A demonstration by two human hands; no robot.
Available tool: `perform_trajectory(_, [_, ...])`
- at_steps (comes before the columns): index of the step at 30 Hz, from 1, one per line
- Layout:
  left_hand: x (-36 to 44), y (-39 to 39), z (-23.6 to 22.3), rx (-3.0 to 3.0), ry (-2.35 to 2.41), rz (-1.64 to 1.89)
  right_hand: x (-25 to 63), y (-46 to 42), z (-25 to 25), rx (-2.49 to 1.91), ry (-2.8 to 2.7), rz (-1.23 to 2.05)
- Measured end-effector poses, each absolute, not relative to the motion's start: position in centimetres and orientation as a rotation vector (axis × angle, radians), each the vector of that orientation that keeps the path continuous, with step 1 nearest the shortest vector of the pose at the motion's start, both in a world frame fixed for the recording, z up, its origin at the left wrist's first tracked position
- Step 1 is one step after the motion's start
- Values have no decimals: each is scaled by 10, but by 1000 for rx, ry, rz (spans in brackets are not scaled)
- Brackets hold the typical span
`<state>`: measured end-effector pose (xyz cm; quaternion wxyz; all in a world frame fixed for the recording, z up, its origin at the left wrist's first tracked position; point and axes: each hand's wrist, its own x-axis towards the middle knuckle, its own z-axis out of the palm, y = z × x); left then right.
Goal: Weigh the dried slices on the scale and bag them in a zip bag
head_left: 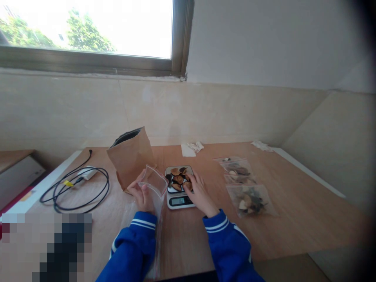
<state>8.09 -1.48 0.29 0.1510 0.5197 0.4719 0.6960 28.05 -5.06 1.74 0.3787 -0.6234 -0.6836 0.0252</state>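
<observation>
Dried brown roundish slices (178,179) are lying on a small white rectangular scale (172,203). I am seeing the right hand (201,194) touching them, but cannot tell whether its fingers are gripping any. The left hand (143,199) is pinching a clear plastic zip bag (155,180) beside an open brown paper bag (132,159).

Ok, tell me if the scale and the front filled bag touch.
Apart: the head view shows the right hand and bare tabletop between scale and bag.
</observation>
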Motion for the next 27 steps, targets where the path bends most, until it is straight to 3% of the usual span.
perform_trajectory(10, [82, -20, 14, 1462, 1365, 2006, 277, -57, 8, -1643, -1593, -15])
perform_trajectory(14, [84, -19, 12, 1470, 1283, 2014, 272, -57, 30, -1528, -1471, 81])
perform_trajectory(21, [87, -21, 15, 1553, 949, 1965, 224, -60, 96, -1195, -1354, 534])
perform_trajectory(27, [86, -22, 16, 1508, 748, 2077, 209, -53, 93, -1216, -1563, 465])
